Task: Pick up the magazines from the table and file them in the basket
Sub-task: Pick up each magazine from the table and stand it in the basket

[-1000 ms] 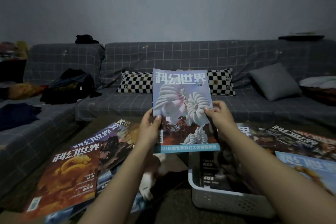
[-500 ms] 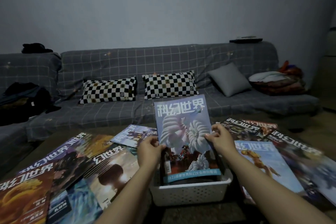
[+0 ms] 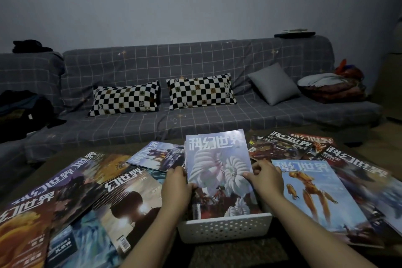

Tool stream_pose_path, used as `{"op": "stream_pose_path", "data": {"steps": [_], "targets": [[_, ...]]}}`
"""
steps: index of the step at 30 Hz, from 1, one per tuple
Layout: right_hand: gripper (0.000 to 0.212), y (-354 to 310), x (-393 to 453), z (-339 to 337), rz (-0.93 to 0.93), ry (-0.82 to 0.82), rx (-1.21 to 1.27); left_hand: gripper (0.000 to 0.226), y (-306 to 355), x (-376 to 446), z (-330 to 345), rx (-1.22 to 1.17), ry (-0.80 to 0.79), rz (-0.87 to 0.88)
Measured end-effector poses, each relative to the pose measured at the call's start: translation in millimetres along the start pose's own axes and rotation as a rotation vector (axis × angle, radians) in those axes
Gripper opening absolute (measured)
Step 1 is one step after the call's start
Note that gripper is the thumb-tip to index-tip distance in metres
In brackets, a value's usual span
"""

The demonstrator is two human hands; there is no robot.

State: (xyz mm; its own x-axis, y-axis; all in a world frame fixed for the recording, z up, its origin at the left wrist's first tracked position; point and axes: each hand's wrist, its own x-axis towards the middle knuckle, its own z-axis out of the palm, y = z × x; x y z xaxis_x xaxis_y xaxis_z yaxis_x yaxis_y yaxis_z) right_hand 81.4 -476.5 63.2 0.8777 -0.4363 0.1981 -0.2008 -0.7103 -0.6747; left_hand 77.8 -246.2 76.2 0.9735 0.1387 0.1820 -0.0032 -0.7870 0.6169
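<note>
Blue-cover magazine (image 3: 218,172) w/ white spiral shells: stands near upright, leaning back a little, lower edge down inside the white perforated basket (image 3: 226,229). Top half sticks up above basket rim. At least one more mag stands behind it in the basket, page edges visible at its left side; count can't tell.

Left hand (image 3: 177,189): at mag's left edge, fingers curled round the edge, thumb on the front cover. Gripping. Right hand (image 3: 266,177): at mag's right edge, roughly mid-height, thumb + fingertips pinching the cover edge. Gripping. So mag sits between both hands, one per side, both forearms coming in from bottom of view.

Basket on the dark surface (image 3: 237,252), front wall facing camera, centre-low in view.

Left of basket: fan of overlapping mags on the surface: silhouette-head cover (image 3: 128,204) nearest the left forearm, dark purple cover (image 3: 71,183) beyond it, orange cover (image 3: 21,233) at far left, pale lilac cover (image 3: 156,156) further back, just beside the held mag's left edge.

Right of basket: light-blue cover w/ orange figure (image 3: 313,193) just beside right hand; more overlapping mags behind and to the right (image 3: 280,146), far-right ones blurred.

Beyond the surface: grey grid-pattern sofa (image 3: 195,59), two checkerboard pillows (image 3: 125,99) (image 3: 201,90), plain grey cushion (image 3: 273,82), folded bedding at right end (image 3: 328,87), dark clothes at left (image 3: 21,111). Room dim.
</note>
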Motion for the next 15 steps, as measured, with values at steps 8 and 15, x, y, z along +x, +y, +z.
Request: {"op": "stream_pose_path", "data": {"steps": [8, 15], "targets": [[0.038, 2.1, 1.8, 5.7, 0.038, -0.019, -0.020, 0.011, -0.2, 0.3, 5.2, 0.116, 0.053, 0.002], [0.041, 8.7, 6.4, 5.3, 0.036, -0.115, 0.036, 0.019, -2.3, 6.6, 8.4, 0.126, 0.026, -0.085]]}}
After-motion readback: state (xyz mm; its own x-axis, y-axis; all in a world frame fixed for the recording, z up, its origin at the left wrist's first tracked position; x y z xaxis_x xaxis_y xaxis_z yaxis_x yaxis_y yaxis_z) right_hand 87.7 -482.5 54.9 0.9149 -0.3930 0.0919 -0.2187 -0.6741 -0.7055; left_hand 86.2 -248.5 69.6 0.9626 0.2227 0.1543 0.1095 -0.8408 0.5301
